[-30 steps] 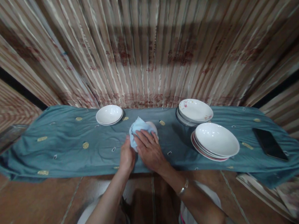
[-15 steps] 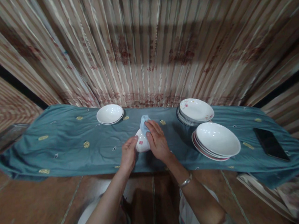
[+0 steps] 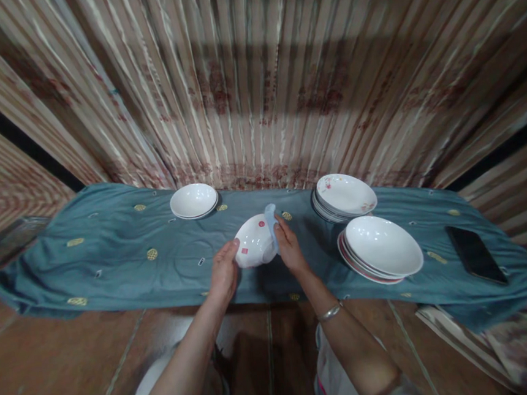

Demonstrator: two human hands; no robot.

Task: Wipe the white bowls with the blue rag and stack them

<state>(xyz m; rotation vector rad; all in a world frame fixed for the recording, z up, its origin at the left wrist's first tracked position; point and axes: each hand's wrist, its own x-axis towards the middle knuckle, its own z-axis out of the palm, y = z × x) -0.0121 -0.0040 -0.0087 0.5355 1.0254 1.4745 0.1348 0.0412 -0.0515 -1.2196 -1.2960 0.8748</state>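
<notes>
Between my hands a white bowl [image 3: 252, 241] with small red marks is held tilted above the cloth-covered table [image 3: 125, 259], its underside apparently turned toward me. My left hand [image 3: 224, 268] grips the bowl's left edge, thumb on top. At the right edge, my right hand [image 3: 290, 244] is closed on a light blue cloth [image 3: 271, 227] pressed against the bowl. Part of the cloth and the fingers behind the bowl are hidden.
White bowls [image 3: 194, 201] are stacked at the back left. To the right stand a stack of flower-patterned plates [image 3: 346, 194] and a stack of larger white bowls [image 3: 383, 245]. A black phone-like slab [image 3: 476, 254] lies far right. Behind the table hangs a striped curtain [image 3: 255, 100].
My right hand has slid with the cloth from the bowl's upper face to its right edge. More of the bowl now shows, including a second red mark.
</notes>
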